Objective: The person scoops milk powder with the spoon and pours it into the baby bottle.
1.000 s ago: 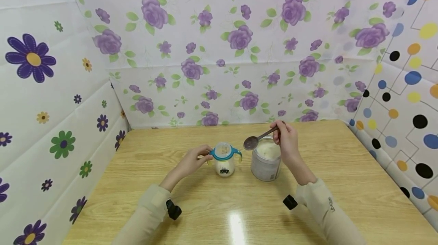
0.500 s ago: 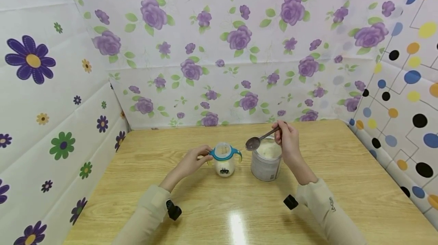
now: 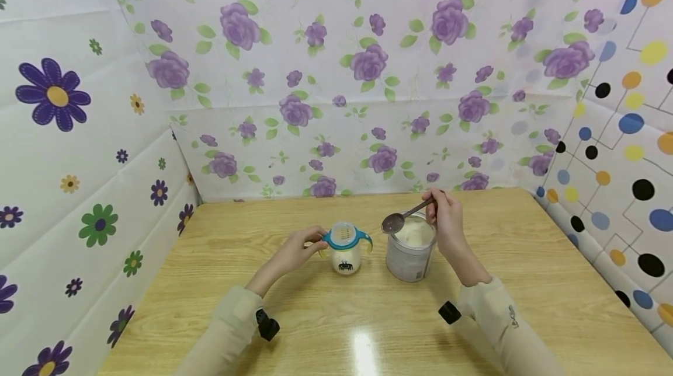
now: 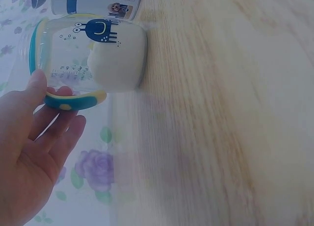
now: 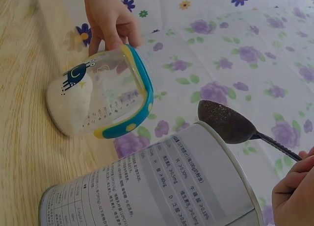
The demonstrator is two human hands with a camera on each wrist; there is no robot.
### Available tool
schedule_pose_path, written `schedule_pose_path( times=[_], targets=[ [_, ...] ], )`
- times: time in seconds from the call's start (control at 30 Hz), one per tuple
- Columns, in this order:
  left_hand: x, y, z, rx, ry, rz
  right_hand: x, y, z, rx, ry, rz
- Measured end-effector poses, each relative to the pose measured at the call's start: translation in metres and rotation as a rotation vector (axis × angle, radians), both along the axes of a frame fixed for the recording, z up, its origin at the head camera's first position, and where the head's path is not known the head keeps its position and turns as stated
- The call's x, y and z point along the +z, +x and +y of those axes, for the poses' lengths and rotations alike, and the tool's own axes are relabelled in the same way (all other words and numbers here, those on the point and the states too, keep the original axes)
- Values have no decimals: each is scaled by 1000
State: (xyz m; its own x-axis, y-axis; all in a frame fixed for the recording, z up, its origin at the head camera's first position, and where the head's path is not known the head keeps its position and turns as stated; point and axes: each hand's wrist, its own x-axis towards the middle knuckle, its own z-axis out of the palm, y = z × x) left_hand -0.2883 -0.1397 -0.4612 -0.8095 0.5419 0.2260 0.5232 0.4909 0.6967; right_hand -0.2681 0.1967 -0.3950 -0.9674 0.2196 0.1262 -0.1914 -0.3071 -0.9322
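Note:
A clear baby bottle with blue and yellow handles and a crab print stands on the table, whitish powder in its lower part. My left hand holds its left handle between thumb and fingers. To the right of the bottle is an open milk powder can, pale powder showing inside. My right hand grips a dark spoon by the end of its handle. The spoon's bowl is above the can's left rim, with no heap of powder visible in it.
The wooden table stretches around both containers. A floral sheet hangs behind it, and patterned sheets line both sides. A black wrist camera sits at my left cuff, another black camera at my right.
The spoon has shifted slightly right, from between the bottle and the can to over the can's left rim, and my right hand moved with it. My left hand keeps its hold on the bottle.

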Motion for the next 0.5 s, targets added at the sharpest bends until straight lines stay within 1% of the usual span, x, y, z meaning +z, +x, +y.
schedule_pose_path(
  times=[0.23, 0.5],
  targets=[
    [-1, -1, 0, 1, 1, -1, 0, 0, 4, -25, -11, 10],
    [1, 1, 0, 2, -4, -11, -2, -3, 10, -39, -20, -9]
  ],
)
